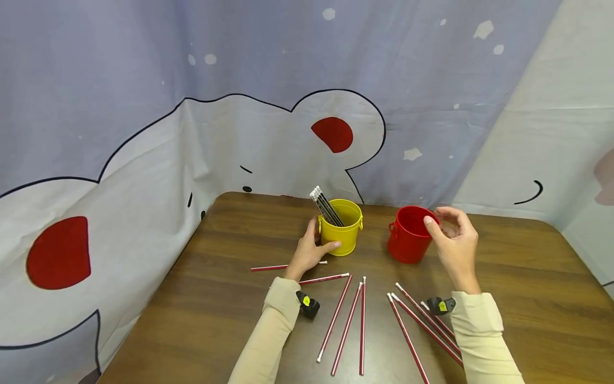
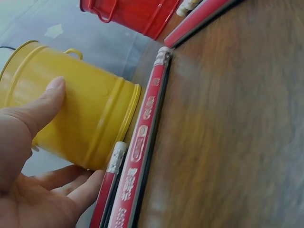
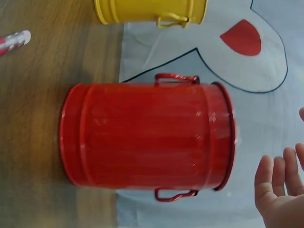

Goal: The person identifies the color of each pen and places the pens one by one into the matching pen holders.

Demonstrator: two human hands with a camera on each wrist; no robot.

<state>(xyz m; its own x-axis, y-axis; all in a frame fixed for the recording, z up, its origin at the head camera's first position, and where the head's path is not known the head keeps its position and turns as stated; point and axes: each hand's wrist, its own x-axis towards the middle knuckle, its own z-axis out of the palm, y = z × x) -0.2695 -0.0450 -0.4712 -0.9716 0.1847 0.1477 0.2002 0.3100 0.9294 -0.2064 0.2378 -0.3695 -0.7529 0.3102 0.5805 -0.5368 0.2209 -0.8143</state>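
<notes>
A yellow bucket [image 1: 339, 237] stands upright at the back of the table, with several dark pencils [image 1: 326, 207] leaning in it, white erasers up. My left hand [image 1: 308, 250] holds this bucket at its left side, the thumb across its front. In the left wrist view the thumb lies on the bucket [image 2: 90, 104] and the fingers reach round its other side. To the right stands a red bucket [image 1: 408, 242], with no pencils visible inside. Beside its rim is my right hand [image 1: 455, 242], fingers loosely bent. The right wrist view shows that hand [image 3: 280, 190] apart from the bucket [image 3: 147, 135].
Several red pencils with white erasers lie on the wooden table [image 1: 211, 298]: some in the middle [image 1: 346, 328], some at the right [image 1: 408, 338] partly under my right forearm, and one at the left [image 1: 268, 268]. Behind the table hangs a printed curtain [image 1: 268, 138].
</notes>
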